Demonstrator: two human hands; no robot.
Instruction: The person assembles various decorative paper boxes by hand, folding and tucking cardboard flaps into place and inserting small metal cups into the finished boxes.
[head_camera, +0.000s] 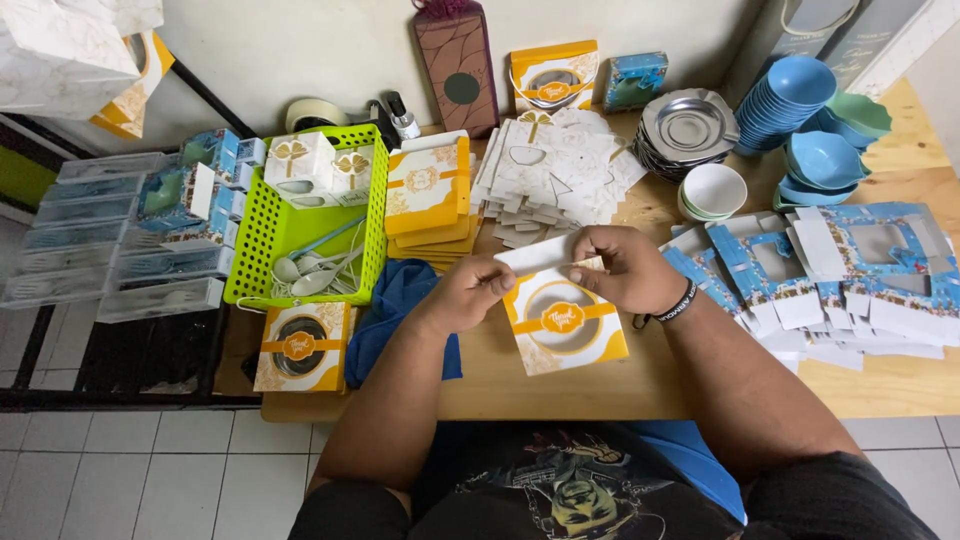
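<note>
Yellow windowed card box (563, 322), light, thin, crease-prone: my left hand (468, 292) and right hand (625, 270) pinch its white top flap, best held by edges, over the worktop (880, 385).

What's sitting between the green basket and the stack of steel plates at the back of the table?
In the head view, between the green basket and the steel plates lie a stack of yellow-and-white flat boxes, then a heap of white unfolded box blanks.
</note>
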